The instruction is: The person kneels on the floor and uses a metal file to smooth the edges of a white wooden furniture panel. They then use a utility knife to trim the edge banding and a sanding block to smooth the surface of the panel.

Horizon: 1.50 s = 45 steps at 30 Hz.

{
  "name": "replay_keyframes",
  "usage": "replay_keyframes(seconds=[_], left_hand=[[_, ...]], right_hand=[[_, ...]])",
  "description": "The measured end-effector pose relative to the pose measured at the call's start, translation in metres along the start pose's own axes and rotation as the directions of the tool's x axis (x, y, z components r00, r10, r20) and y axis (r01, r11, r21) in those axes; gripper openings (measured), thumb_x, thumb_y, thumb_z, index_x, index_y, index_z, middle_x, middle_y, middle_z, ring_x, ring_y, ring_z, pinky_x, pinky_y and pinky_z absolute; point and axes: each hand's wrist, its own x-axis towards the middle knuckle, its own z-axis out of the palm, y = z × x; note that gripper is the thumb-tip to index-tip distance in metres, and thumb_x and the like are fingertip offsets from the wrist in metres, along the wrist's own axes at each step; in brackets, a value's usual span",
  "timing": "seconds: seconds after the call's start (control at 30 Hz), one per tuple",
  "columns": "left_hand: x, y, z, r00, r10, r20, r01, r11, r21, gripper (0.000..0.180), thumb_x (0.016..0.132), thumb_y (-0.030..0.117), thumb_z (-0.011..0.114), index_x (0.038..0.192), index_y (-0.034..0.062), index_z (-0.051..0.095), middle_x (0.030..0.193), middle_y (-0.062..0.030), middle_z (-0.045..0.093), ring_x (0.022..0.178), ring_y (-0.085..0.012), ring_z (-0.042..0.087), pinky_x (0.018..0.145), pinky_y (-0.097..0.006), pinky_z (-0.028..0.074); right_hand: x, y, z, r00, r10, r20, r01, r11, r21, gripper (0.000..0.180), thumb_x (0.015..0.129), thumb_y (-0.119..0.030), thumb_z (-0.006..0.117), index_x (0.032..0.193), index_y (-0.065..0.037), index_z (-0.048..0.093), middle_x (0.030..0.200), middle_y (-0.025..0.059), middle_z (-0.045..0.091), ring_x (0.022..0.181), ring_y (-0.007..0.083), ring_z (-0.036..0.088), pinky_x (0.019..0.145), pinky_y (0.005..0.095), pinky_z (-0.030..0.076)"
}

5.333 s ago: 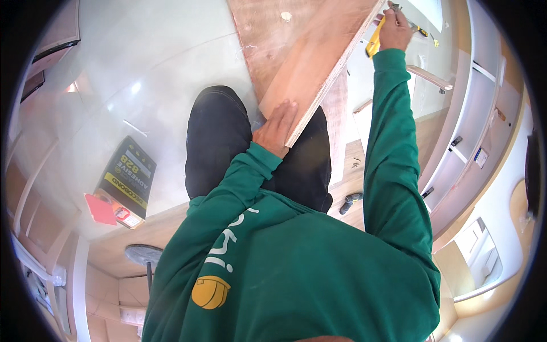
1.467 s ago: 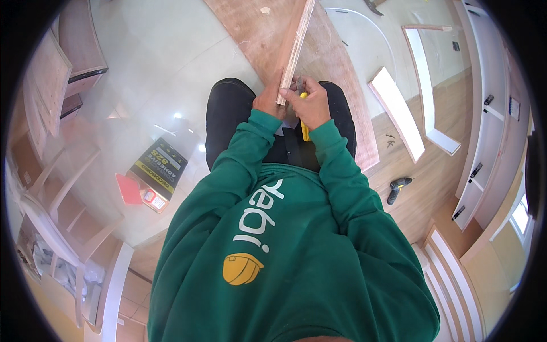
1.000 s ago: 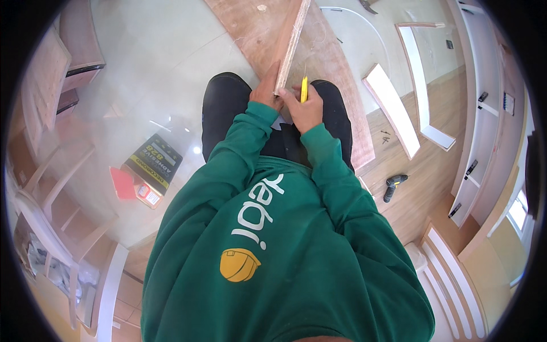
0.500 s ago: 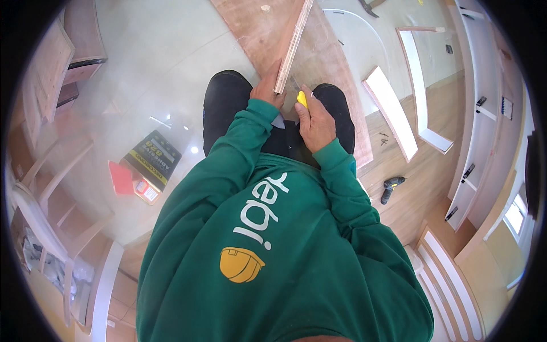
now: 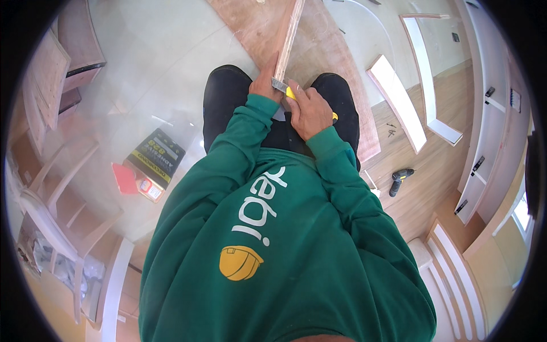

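My left hand (image 5: 265,85) is closed around the left side of a plywood board (image 5: 290,40), near the end closest to me. The board stands on its narrow side, with its layered edge facing up. In my right hand (image 5: 311,113) is a yellow utility knife (image 5: 290,93), its grey blade lying across the board's near end. The knife's yellow butt shows past the far right of my fist. Both hands are between my knees, over a large plywood sheet (image 5: 336,57). Some fingers of my left hand are hidden behind the board.
Right of the sheet lie a white-faced board (image 5: 397,102), an L-shaped white strip (image 5: 424,68), several screws (image 5: 391,130) and a cordless drill (image 5: 401,181). A dark adhesive tin (image 5: 156,155) stands left, near a white chair (image 5: 54,219). Cabinet panels (image 5: 476,142) rise at the right.
The knife has swung from pointing away beside the board to lying across its near end. My right hand has turned and come closer to my left. The view has shifted slightly.
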Motion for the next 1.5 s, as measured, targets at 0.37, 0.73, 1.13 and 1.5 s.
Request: replay_keyframes(seconds=[0.37,0.73,1.13,1.5], left_hand=[[-0.003,0.002,0.0,0.998,0.05,-0.041,-0.049,0.998,0.031,0.077,0.078,0.014,0.069,0.147,0.0159,0.035,0.136,-0.0154,0.052,0.116,-0.0366,0.056,0.092,-0.042,0.049],[-0.002,-0.003,0.006,0.996,0.059,-0.074,-0.055,0.997,0.049,0.078,0.076,0.013,0.071,0.146,0.0165,0.035,0.133,-0.0168,0.053,0.113,-0.038,0.057,0.09,-0.043,0.05],[-0.003,0.003,0.018,0.992,0.116,-0.054,-0.112,0.992,0.064,0.079,0.074,0.002,0.067,0.145,0.0141,0.034,0.138,-0.0169,0.049,0.12,-0.0361,0.053,0.093,-0.043,0.048],[-0.009,0.006,0.011,0.996,0.092,-0.002,-0.091,0.993,0.075,0.077,0.077,0.007,0.068,0.145,0.0146,0.034,0.14,-0.0154,0.047,0.122,-0.0368,0.051,0.093,-0.042,0.048]], right_hand=[[-0.008,0.0,0.001,0.998,0.059,0.02,-0.06,0.997,0.039,0.037,0.088,-0.024,0.063,0.123,-0.013,0.061,0.08,0.014,0.055,0.072,0.0327,0.059,0.061,0.0433,0.048],[0.004,0.004,-0.001,0.996,0.082,0.025,-0.082,0.996,0.026,0.037,0.086,-0.019,0.066,0.123,-0.012,0.062,0.082,0.0134,0.057,0.075,0.033,0.061,0.064,0.041,0.049],[0.049,0.02,-0.002,0.991,0.096,-0.097,-0.103,0.993,-0.059,0.036,0.087,-0.024,0.065,0.121,-0.012,0.064,0.085,0.0134,0.059,0.077,0.0337,0.06,0.065,0.0421,0.049],[0.005,0.02,0.001,0.998,0.021,-0.06,-0.017,0.998,0.065,0.036,0.086,-0.021,0.066,0.121,-0.012,0.063,0.077,0.0115,0.054,0.069,0.0306,0.058,0.059,0.0406,0.048]])
